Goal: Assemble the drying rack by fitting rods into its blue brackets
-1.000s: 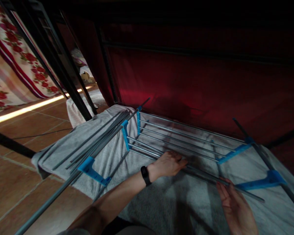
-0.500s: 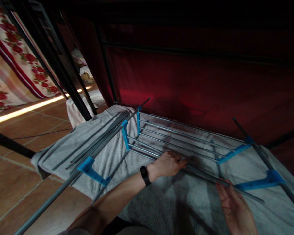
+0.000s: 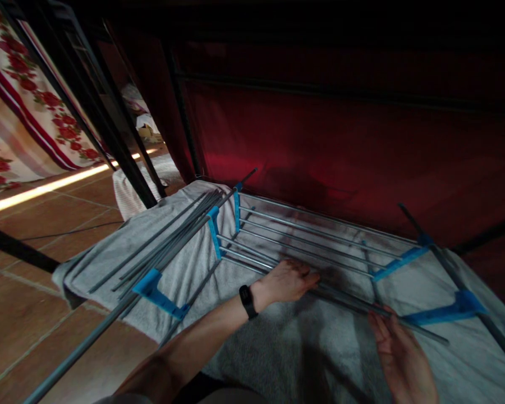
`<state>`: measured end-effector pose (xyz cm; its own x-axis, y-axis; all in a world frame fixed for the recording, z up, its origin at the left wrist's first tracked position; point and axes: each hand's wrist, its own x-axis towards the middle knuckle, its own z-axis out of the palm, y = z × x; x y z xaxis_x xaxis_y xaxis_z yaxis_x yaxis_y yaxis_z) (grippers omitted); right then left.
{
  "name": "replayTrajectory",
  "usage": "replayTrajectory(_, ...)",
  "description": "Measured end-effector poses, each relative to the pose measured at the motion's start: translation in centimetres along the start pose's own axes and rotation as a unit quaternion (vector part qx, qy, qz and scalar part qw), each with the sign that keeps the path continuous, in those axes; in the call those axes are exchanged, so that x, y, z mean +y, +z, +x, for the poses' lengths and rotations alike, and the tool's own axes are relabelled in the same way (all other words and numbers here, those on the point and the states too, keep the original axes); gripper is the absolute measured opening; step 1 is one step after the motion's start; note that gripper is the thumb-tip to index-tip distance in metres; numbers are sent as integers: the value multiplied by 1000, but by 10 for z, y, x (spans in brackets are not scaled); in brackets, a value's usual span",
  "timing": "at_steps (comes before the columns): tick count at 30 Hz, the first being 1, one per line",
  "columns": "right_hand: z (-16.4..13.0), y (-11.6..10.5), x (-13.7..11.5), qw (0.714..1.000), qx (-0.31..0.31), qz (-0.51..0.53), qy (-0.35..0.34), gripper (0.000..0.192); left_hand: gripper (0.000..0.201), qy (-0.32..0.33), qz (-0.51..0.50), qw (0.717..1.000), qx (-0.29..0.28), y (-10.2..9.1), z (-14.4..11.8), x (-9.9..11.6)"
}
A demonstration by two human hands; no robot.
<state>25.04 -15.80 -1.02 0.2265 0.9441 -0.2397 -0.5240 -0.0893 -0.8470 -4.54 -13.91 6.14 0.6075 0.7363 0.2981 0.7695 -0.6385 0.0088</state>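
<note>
A rack frame of grey metal tubes with blue plastic brackets lies on grey cloth. My left hand (image 3: 291, 280), with a black band on its wrist, closes from above around a grey rod (image 3: 340, 296). Further along the same rod, my right hand (image 3: 402, 350) pinches it from below, palm turned up. The rod's right end sticks out past the right blue bracket (image 3: 444, 313), near its arm; whether they touch I cannot tell. At the left, the rod's far end runs toward another blue bracket (image 3: 215, 233). Several rods (image 3: 278, 225) span the back brackets.
A bundle of loose grey rods (image 3: 168, 247) lies on the grey cloth (image 3: 109, 252) at left. Another blue bracket (image 3: 160, 294) sits on the long left tube. Dark metal posts (image 3: 96, 118) and a red cloth wall (image 3: 320, 151) bound the space. Tiled floor (image 3: 37, 331) is at left.
Both hands keep their hold on the rod. The rod's right end and the right-hand bracket sit very slightly further left and higher in view.
</note>
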Motion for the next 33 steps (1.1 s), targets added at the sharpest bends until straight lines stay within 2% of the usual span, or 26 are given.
replayTrajectory(6,-6,19,-1,999,21,17,-33,23,28,-7,-4,1000,1,-1,2,-1)
replayTrajectory(11,-3,40,-4,997,15,46,-53,20,31,12,0,1000,25,9,8,-14)
replayTrajectory(15,4,45,-5,996,5,76,-43,16,35,31,-11,998,50,14,15,-18)
replayTrajectory(20,9,47,-1,993,-11,110,-43,16,37,31,-51,996,68,14,27,-11)
replayTrajectory(26,12,48,3,992,-23,112,-49,19,36,24,-178,983,45,4,73,13)
replayTrajectory(30,11,48,6,990,-30,128,-58,16,33,45,-220,974,-7,2,117,47)
replayTrajectory(33,12,49,10,991,-34,101,-76,15,33,49,-202,978,-32,13,147,79)
